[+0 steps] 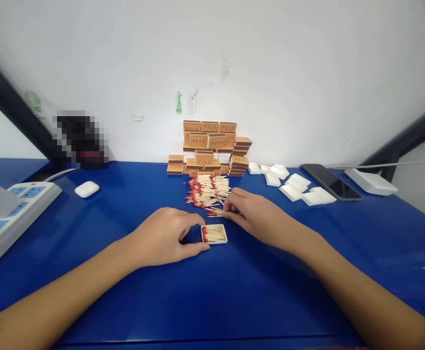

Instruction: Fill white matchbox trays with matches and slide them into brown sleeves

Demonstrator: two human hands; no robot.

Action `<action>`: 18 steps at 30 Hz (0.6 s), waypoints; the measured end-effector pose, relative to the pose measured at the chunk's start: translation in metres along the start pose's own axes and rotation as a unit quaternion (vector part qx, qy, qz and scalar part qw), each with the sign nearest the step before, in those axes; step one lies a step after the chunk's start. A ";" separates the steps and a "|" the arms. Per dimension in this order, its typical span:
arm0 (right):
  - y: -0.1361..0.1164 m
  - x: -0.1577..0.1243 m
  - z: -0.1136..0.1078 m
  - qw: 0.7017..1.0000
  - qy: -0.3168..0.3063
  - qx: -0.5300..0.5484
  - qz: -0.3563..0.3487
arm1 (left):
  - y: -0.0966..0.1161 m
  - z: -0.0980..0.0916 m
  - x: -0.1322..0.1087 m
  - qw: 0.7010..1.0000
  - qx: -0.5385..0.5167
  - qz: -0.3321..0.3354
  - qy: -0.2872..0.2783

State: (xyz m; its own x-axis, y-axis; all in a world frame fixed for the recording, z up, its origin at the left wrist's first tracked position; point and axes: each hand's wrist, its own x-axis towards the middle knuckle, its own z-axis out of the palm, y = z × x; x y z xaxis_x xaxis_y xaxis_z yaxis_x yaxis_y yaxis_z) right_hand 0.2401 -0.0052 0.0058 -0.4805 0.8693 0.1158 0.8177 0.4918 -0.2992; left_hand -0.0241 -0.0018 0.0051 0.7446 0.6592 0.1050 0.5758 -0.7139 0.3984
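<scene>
On the blue table, my left hand (170,236) grips a small white matchbox tray (226,241) between thumb and forefinger at its left end. Red-headed matches (215,233) lie side by side inside that tray. Just behind it, my right hand (248,211) pinches a few matches (215,212), their red heads pointing left. A loose pile of matches (203,192) spreads out beyond my right fingertips. Behind the pile stands a stack of printed matchboxes (205,141) against the wall.
White matchbox trays (294,184) lie scattered at the right, beside a black phone (331,181) and a white device (370,182) with a cable. At the left are a white earphone case (87,189) and a large power strip (23,214). A white wall (288,73) closes off the back.
</scene>
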 end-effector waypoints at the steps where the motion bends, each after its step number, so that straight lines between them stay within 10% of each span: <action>1: 0.000 0.000 -0.001 1.000 0.000 -0.003 -0.001 | 0.000 0.000 0.000 1.000 0.000 0.002 0.000; 18: -0.024 -0.011 -0.010 0.993 -0.057 0.095 -0.035 | -0.002 0.001 0.000 1.000 0.005 -0.005 0.015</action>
State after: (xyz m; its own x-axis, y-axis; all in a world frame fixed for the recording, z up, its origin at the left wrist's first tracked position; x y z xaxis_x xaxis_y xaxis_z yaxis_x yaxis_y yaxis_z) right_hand 0.2288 -0.0261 0.0216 -0.5755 0.8169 0.0376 0.7117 0.5230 -0.4690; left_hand -0.0245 -0.0003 0.0031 0.7279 0.6735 0.1287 0.5870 -0.7091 0.3906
